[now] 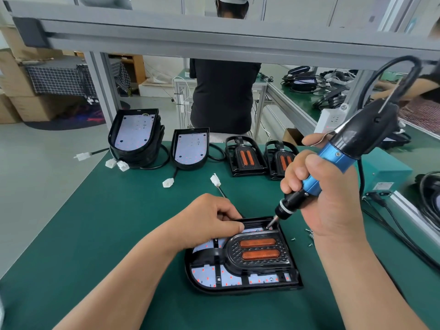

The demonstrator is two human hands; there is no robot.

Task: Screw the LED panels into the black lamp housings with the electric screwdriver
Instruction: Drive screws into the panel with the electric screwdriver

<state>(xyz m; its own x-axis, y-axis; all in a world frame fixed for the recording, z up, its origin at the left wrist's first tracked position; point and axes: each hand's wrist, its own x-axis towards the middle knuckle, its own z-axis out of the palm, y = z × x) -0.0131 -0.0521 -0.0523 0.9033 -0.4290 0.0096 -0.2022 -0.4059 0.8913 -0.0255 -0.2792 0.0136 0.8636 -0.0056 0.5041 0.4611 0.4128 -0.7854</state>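
A black lamp housing (242,288) lies flat on the green bench in front of me, with a white LED panel (232,279) and a black frame with two orange reflectors (259,250) inside it. My left hand (209,217) grips the housing's far edge, fingers curled over the rim. My right hand (326,194) holds the blue and black electric screwdriver (345,151), tilted, with its bit tip down at the housing's far right corner. A few loose screws (309,235) lie just right of the housing.
At the bench's far edge stand a stack of housings with panels (135,136), a single one (190,147) and two reflector frames (246,157). White connectors (167,182) lie between. A teal box (383,175) and cables sit right. A person in black stands behind.
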